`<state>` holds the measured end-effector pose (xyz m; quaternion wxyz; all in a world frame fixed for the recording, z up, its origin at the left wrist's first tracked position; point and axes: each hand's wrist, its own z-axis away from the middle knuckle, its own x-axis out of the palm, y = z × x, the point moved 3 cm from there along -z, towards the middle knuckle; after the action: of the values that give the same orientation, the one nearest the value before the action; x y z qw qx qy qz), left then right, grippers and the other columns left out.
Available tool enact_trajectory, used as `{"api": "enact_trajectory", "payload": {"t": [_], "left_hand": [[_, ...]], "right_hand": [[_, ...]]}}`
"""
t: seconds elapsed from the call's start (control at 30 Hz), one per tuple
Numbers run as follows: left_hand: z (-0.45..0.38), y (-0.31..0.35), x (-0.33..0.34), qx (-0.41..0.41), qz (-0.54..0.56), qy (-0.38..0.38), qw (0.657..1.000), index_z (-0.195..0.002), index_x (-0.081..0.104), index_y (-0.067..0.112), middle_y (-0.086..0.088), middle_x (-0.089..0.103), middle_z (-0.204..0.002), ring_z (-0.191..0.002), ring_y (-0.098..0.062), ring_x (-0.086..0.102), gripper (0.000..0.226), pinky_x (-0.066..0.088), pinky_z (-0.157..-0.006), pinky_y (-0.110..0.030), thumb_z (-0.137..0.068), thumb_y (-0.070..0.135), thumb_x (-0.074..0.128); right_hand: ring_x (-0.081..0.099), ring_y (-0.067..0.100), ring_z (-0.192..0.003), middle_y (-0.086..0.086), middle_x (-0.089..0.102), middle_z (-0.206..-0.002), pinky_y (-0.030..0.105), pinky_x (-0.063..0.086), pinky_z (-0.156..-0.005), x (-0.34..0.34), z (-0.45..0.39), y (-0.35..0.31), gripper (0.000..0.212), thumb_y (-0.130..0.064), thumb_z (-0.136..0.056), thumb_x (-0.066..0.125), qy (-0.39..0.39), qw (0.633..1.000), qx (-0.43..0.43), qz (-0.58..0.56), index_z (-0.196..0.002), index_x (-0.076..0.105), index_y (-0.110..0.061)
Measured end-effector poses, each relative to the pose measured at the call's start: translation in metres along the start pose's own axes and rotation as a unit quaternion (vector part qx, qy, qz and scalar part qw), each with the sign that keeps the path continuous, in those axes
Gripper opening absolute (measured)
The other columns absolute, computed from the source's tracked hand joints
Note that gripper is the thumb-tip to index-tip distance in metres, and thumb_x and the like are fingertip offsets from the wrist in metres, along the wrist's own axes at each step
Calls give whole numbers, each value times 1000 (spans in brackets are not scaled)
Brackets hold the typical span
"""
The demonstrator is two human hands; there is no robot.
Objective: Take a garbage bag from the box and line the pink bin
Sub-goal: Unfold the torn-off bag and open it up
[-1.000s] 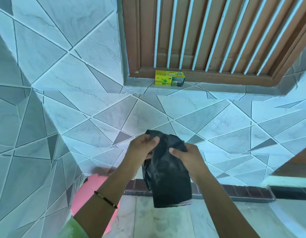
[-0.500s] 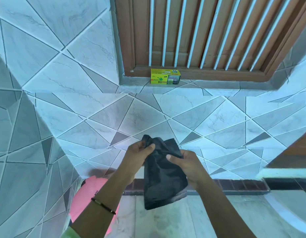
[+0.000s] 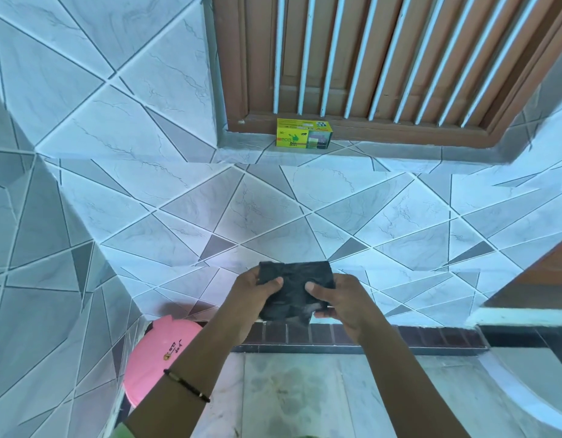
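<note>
A folded black garbage bag [image 3: 293, 287] is held flat in front of the tiled wall, between both hands. My left hand [image 3: 252, 295] pinches its left edge with the thumb on top. My right hand [image 3: 339, 300] grips its right edge the same way. The yellow and green garbage bag box [image 3: 303, 138] stands on the window ledge, well above and beyond the hands. The pink bin [image 3: 158, 358], with its lid on, sits on the floor in the corner at lower left, partly hidden by my left forearm.
A brown wooden window with white bars [image 3: 383, 58] fills the top right. Tiled walls meet in a corner at left. A dark brick skirting [image 3: 431, 338] runs along the floor, and a white ledge [image 3: 522, 317] juts in from the right.
The bag hung long and loose from my hands before; now it is gathered into a short flat fold, held by both edges. The view has tilted down, showing more of the bin.
</note>
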<state>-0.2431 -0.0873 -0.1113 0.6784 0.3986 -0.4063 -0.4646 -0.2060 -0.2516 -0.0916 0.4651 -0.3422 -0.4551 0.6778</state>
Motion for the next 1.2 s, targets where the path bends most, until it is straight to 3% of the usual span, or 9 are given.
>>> {"api": "enact_trajectory", "payload": {"t": [0.2, 0.47, 0.6, 0.7, 0.77, 0.87, 0.97, 1.1, 1.2], "left_hand": [[5, -9, 3, -19, 133, -71, 988, -106, 65, -4, -17, 72, -96, -80, -22, 71, 27, 58, -65, -26, -80, 2, 63], [1, -5, -4, 12, 91, 65, 994, -88, 67, 6, -7, 67, -69, -47, -12, 57, 6, 51, -47, -20, -86, 10, 63], [-1, -6, -4, 51, -94, 125, 986, -87, 65, 5, 3, 62, -55, -53, -18, 55, 29, 50, -57, -30, -89, 33, 57], [3, -2, -4, 119, -237, 179, 948, -114, 54, 12, 4, 55, -106, -98, -23, 59, 49, 48, -90, -37, -84, 51, 55], [9, 7, -2, 221, -286, 143, 921, -125, 48, 20, 10, 45, -119, -107, -13, 52, 59, 43, -93, -27, -78, 54, 59], [15, 8, 13, 241, -359, -7, 902, -109, 61, 28, 12, 63, -108, -96, -5, 60, 38, 47, -79, -19, -76, 46, 66], [16, 6, 19, 267, -407, 12, 874, -83, 72, 18, 4, 72, -77, -72, -10, 63, 14, 51, -73, -33, -84, 29, 63], [12, 4, 14, 206, -225, 54, 951, -70, 73, 17, 5, 72, -65, -60, -5, 63, 10, 51, -66, -21, -80, 18, 70], [8, -1, 6, 111, -23, 83, 990, -69, 73, 14, -5, 74, -69, -67, -19, 66, 10, 55, -73, -35, -79, 13, 71]], "right_hand": [[61, 10, -47, 5, 69, -70, 23, 50, -47, 1, 2, -5, 14, -20, -84, 67, 11, 1000, -12, -8, -91, 70, -8], [64, 18, -61, 11, 68, -78, 27, 52, -51, 2, 0, 3, 25, -19, -86, 61, -105, 985, 37, -130, -100, 64, 1], [56, 19, -52, 9, 66, -67, 29, 53, -52, 2, -6, 10, 20, -21, -82, 65, -55, 993, 9, -105, -89, 68, -3], [47, 15, -40, 4, 57, -48, 25, 49, -44, 3, -8, 11, 19, -20, -86, 65, 17, 998, -21, -65, -84, 67, -2], [42, 14, -36, 4, 49, -43, 25, 44, -44, 2, -8, 11, 28, -26, -84, 68, 51, 997, -45, -21, -78, 66, 2], [36, 13, -34, 3, 44, -43, 25, 36, -40, 3, -7, 10, 39, -34, -80, 72, 66, 996, -58, 11, -69, 60, 2], [29, 15, -34, 5, 35, -45, 24, 33, -39, 7, -6, 11, 43, -39, -81, 69, 58, 996, -51, 36, -65, 50, -4], [29, 12, -33, 2, 35, -42, 21, 30, -36, 7, -4, 12, 40, -37, -83, 66, 69, 996, -29, -47, -67, 53, -3], [29, 10, -35, 5, 38, -49, 19, 28, -36, 9, -2, 12, 44, -40, -80, 66, 56, 991, -29, -120, -81, 62, 4]]}}
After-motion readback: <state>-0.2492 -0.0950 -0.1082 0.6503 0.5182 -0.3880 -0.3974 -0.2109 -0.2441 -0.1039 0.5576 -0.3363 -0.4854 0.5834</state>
